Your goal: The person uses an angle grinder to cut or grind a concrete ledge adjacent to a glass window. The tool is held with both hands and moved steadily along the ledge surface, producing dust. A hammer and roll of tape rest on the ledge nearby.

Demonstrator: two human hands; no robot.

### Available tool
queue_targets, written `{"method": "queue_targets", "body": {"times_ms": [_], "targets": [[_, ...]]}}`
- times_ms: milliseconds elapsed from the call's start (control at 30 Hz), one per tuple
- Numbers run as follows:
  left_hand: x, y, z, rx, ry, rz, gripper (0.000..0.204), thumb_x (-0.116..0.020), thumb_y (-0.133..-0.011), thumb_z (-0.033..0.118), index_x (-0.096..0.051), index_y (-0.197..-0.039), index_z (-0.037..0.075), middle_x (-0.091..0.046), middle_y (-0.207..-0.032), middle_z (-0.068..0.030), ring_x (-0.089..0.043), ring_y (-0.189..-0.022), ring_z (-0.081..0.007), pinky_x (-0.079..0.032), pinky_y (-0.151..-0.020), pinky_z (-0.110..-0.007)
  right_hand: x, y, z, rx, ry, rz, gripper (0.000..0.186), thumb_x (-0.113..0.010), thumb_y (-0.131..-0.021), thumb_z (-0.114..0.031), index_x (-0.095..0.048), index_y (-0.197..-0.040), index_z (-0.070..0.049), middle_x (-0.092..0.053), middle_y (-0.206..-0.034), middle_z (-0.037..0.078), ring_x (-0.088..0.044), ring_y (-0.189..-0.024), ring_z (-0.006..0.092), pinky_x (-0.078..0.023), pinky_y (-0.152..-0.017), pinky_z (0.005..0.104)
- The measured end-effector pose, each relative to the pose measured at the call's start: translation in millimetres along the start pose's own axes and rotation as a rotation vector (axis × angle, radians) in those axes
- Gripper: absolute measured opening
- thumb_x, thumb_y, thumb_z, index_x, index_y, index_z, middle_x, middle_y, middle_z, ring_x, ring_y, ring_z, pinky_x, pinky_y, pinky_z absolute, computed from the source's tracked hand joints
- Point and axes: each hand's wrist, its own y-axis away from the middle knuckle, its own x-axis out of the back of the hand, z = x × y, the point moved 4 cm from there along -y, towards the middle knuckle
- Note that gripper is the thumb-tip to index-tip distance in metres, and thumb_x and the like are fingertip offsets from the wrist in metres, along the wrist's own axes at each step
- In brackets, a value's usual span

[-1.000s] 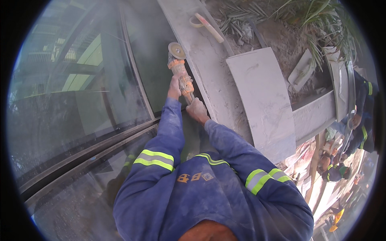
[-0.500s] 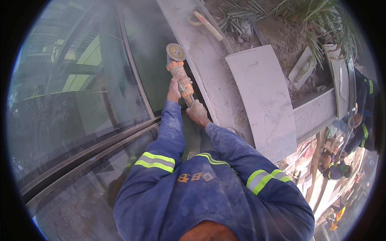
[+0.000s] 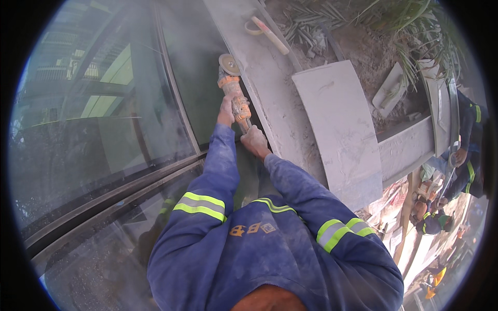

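Note:
Both my hands grip a dusty orange angle grinder [image 3: 240, 107], its round disc [image 3: 229, 65] pointing away from me at the edge of a grey stone ledge [image 3: 254, 59]. My left hand [image 3: 226, 108] wraps round the body just behind the head. Farther back, my right hand [image 3: 254, 140] is closed round the rear handle. Pale dust coats the tool and both hands, and a haze hangs around the disc. Whether the disc touches the ledge's edge I cannot tell.
Glass panels [image 3: 104, 103] in dark frames stand close on my left. A grey slab [image 3: 340, 124] lies across the ledge at right. Beyond it are a roll of tape [image 3: 253, 26], a planter with soil and palm leaves [image 3: 410, 26], and other people [image 3: 464, 150] at the far right.
The grinder's head has shifted slightly to the right, toward the ledge, and a little away from me. Both hands keep their hold on it.

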Motion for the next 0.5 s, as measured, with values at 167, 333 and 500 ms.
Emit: {"method": "queue_targets", "body": {"times_ms": [167,333,500], "targets": [[10.6,7.2,-11.4,0.065,0.059,-0.031,0.049,-0.078,-0.076,0.031,-0.058,-0.111,0.003,-0.067,-0.090,-0.0162,-0.071,-0.077,-0.0315,-0.061,-0.067,-0.047,-4.8,15.7,4.2,-0.011,0.017,-0.020,0.034,-0.060,-0.089,-0.018,-0.058,-0.111,0.007,-0.069,-0.111,0.034,-0.067,-0.108,0.0482,-0.053,-0.096,0.0531],[7.6,8.5,-14.2,0.037,0.063,-0.067,0.054,-0.075,-0.080,0.030,-0.054,-0.120,-0.002,-0.065,-0.095,-0.0165,-0.070,-0.083,-0.0320,-0.061,-0.069,-0.048,-2.6,16.6,7.6,0.001,0.030,0.021,0.035,-0.061,-0.088,-0.018,-0.058,-0.111,0.007,-0.069,-0.109,0.033,-0.067,-0.108,0.0480,-0.053,-0.095,0.0529],[3.2,-2.1,-3.9,0.000,0.014,-0.032,0.052,-0.075,-0.081,0.029,-0.055,-0.119,0.000,-0.066,-0.095,-0.0168,-0.070,-0.083,-0.0321,-0.061,-0.070,-0.047,-0.3,2.4,3.5,0.019,-0.006,0.007,0.035,-0.061,-0.087,-0.018,-0.058,-0.111,0.008,-0.069,-0.109,0.034,-0.067,-0.108,0.0482,-0.054,-0.095,0.0523]]}}
